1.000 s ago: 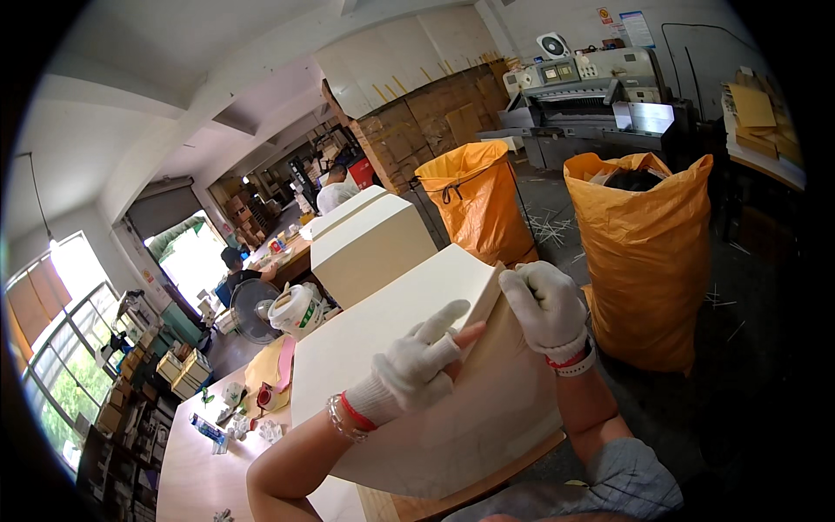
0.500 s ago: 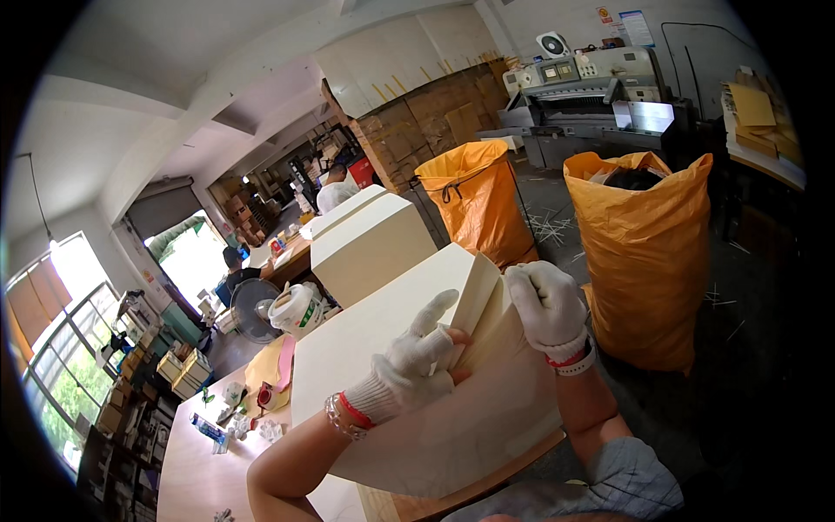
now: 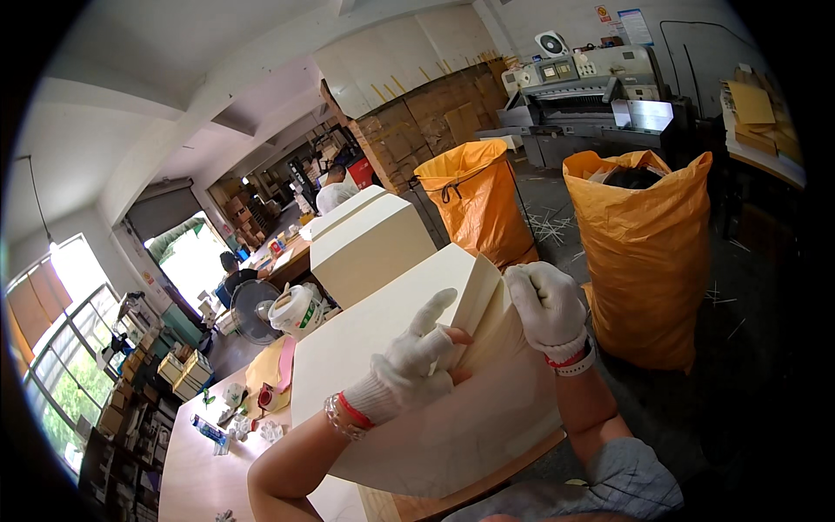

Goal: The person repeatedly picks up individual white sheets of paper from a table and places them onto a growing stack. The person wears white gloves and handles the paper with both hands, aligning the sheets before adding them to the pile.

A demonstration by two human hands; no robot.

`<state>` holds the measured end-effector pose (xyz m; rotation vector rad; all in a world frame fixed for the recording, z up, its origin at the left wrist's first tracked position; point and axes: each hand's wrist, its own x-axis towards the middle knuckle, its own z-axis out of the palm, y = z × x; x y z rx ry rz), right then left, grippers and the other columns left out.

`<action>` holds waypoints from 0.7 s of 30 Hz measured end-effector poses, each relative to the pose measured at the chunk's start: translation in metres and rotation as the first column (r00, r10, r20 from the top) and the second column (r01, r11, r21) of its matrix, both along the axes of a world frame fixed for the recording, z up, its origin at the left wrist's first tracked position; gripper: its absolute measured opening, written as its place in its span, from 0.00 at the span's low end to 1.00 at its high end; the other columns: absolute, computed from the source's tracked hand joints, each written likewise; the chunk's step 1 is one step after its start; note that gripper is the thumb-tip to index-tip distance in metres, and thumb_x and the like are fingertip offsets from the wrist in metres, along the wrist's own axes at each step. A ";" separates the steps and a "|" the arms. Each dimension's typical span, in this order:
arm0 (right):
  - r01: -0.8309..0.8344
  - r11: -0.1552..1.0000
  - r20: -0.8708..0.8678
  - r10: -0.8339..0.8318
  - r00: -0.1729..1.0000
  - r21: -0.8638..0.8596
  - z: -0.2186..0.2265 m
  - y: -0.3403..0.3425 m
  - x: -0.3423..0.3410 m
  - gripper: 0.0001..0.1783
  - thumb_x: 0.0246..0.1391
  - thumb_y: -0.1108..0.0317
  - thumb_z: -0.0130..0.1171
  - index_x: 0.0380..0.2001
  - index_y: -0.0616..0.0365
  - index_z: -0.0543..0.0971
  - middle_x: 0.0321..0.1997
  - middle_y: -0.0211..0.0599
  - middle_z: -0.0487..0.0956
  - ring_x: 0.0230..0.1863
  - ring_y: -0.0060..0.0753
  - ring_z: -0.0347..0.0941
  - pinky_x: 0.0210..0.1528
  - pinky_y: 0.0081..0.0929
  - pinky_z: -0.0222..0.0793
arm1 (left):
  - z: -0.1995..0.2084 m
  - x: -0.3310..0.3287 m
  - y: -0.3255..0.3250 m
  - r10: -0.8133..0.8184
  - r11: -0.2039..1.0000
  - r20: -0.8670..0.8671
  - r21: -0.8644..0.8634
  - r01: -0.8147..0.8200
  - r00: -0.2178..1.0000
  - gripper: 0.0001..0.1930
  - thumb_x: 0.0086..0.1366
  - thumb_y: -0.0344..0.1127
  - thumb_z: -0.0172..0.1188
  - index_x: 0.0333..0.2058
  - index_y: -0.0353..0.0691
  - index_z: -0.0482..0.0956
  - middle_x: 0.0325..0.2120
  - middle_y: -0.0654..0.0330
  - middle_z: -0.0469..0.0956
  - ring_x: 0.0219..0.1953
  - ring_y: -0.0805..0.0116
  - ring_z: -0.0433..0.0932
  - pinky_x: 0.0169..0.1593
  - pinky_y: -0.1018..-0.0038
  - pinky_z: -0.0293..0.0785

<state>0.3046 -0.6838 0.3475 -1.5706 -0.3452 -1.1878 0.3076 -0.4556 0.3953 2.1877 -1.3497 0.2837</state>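
A large stack of cream-white paper (image 3: 383,322) lies in front of me, its near sheets bowed and sagging toward my body. My left hand (image 3: 409,361), in a white knit glove with two bare fingertips, rests on the paper. Its fingers are spread, one stretched out over the top sheet and the bare tips touching the fanned sheets. At the stack's right corner my right hand (image 3: 548,304), gloved in white, is closed on the raised edges of the sheets. How many sheets it grips is hidden.
Another paper stack (image 3: 374,244) stands beyond. On the left of the table (image 3: 183,474) are a white bucket (image 3: 297,315), a tape roll (image 3: 268,398) and a blue tube (image 3: 209,431). Orange sacks (image 3: 639,252) (image 3: 474,196) stand right, before a grey machine (image 3: 591,87). Two people sit farther back.
My hands and the paper hold nearly the same place. In the background, the seated person at the left has shifted slightly.
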 end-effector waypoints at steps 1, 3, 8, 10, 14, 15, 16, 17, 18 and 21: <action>0.000 1.000 0.002 0.000 1.000 0.001 0.000 0.000 0.000 0.21 0.63 0.68 0.59 0.17 0.65 0.71 0.15 0.42 0.69 0.18 0.38 0.66 0.25 0.35 0.61 | 0.000 -0.001 0.000 0.016 1.000 -0.015 0.002 -0.016 1.000 0.18 0.50 0.21 0.71 0.40 0.42 0.81 0.65 0.37 0.64 0.57 0.42 0.78 0.54 0.64 0.79; 0.001 1.000 0.006 -0.001 1.000 0.003 0.002 0.000 -0.003 0.21 0.63 0.68 0.59 0.17 0.65 0.71 0.15 0.42 0.69 0.18 0.38 0.66 0.24 0.35 0.61 | 0.004 -0.005 -0.003 0.004 0.999 0.069 0.038 -0.006 0.998 0.18 0.50 0.20 0.70 0.40 0.42 0.80 0.64 0.37 0.64 0.56 0.42 0.78 0.53 0.64 0.79; 0.001 1.000 -0.003 -0.001 1.000 -0.026 0.002 -0.001 -0.002 0.21 0.63 0.68 0.59 0.16 0.65 0.71 0.15 0.42 0.69 0.18 0.37 0.66 0.24 0.35 0.61 | 0.009 0.001 -0.002 -0.094 0.991 0.051 0.102 0.089 0.994 0.13 0.52 0.19 0.68 0.34 0.39 0.76 0.63 0.35 0.66 0.54 0.44 0.80 0.51 0.63 0.80; -0.015 1.000 -0.012 0.015 1.000 -0.008 0.001 -0.001 -0.001 0.21 0.63 0.68 0.59 0.16 0.65 0.71 0.15 0.42 0.69 0.18 0.36 0.66 0.24 0.35 0.61 | 0.006 0.002 -0.003 -0.129 0.992 -0.061 0.001 0.130 0.990 0.13 0.51 0.19 0.69 0.30 0.38 0.73 0.62 0.35 0.67 0.53 0.45 0.80 0.50 0.62 0.81; -0.032 0.999 -0.006 0.032 0.999 0.040 0.000 0.001 -0.001 0.21 0.63 0.68 0.59 0.16 0.64 0.71 0.15 0.41 0.69 0.18 0.35 0.66 0.24 0.35 0.61 | 0.012 -0.011 -0.007 0.022 0.999 -0.013 0.039 -0.021 1.000 0.17 0.51 0.20 0.71 0.27 0.39 0.67 0.62 0.35 0.67 0.54 0.44 0.80 0.51 0.63 0.81; -0.029 0.999 -0.003 0.030 1.000 0.044 0.000 0.002 0.000 0.21 0.63 0.68 0.59 0.16 0.64 0.71 0.15 0.41 0.69 0.18 0.35 0.66 0.24 0.35 0.60 | 0.013 -0.013 -0.008 0.040 0.999 -0.039 0.030 -0.038 0.998 0.18 0.50 0.21 0.71 0.27 0.39 0.67 0.62 0.35 0.67 0.55 0.44 0.79 0.51 0.63 0.81; -0.034 0.998 -0.005 0.035 0.999 0.045 0.000 0.001 -0.001 0.21 0.63 0.68 0.59 0.16 0.65 0.71 0.15 0.41 0.69 0.18 0.35 0.66 0.24 0.35 0.60 | 0.013 -0.013 -0.008 0.044 0.999 -0.044 0.025 -0.043 0.998 0.17 0.50 0.20 0.71 0.27 0.39 0.67 0.62 0.35 0.67 0.55 0.44 0.79 0.51 0.64 0.80; -0.039 0.998 -0.007 0.040 0.999 0.046 0.000 0.001 -0.001 0.22 0.63 0.68 0.59 0.16 0.65 0.71 0.15 0.41 0.69 0.18 0.35 0.65 0.24 0.35 0.60 | 0.013 -0.014 -0.007 0.049 0.999 -0.050 0.021 -0.048 0.998 0.17 0.50 0.20 0.71 0.27 0.39 0.68 0.62 0.35 0.67 0.56 0.43 0.79 0.51 0.64 0.80; -0.044 0.998 -0.010 0.045 0.999 0.046 0.000 0.000 -0.002 0.22 0.63 0.68 0.59 0.16 0.65 0.71 0.15 0.41 0.68 0.18 0.35 0.65 0.24 0.35 0.60 | 0.012 -0.012 -0.006 0.041 0.999 -0.037 0.022 -0.040 0.998 0.15 0.50 0.19 0.70 0.28 0.39 0.70 0.62 0.36 0.67 0.56 0.44 0.79 0.51 0.64 0.80; -0.028 0.999 -0.008 0.028 1.000 0.018 0.000 0.000 -0.002 0.22 0.63 0.68 0.59 0.16 0.65 0.70 0.15 0.41 0.68 0.18 0.35 0.65 0.24 0.34 0.60 | 0.002 -0.006 -0.004 0.000 1.000 -0.023 -0.021 -0.001 1.000 0.13 0.50 0.17 0.65 0.31 0.40 0.75 0.62 0.36 0.67 0.56 0.44 0.79 0.52 0.64 0.80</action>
